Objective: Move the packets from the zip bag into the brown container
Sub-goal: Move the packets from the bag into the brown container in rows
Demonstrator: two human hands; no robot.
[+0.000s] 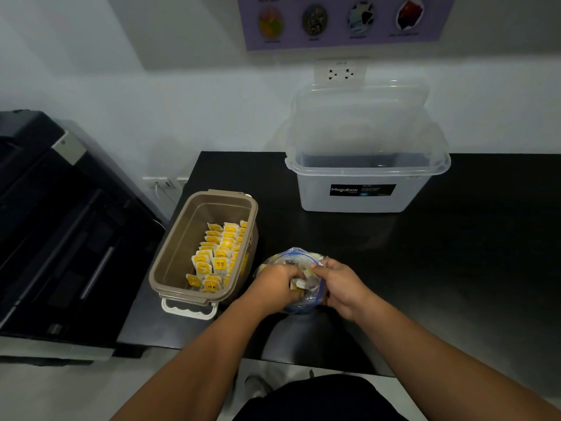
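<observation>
**Q:** Near the black table's [455, 238] front edge, seen from the head camera, what are the hands doing?

**A:** The left hand [277, 285] is inside the zip bag [291, 256], fingers curled round a few packets [297, 283]. The right hand [340, 284] pinches the bag's rim, holding the mouth wide.

**Q:** Where do they go?

**A:** Into the brown container [158, 268], just left of the bag, where yellow packets [218, 256] stand in rows. It is probably best to hold the mouth open, lift the bunch clear of the plastic, and stand it in the container's bare left side.

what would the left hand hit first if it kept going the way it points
Probably the packets in the zip bag, whose mouth the left hand points into; the right hand, gripping the rim, is just beyond. Depth is unclear.
</observation>
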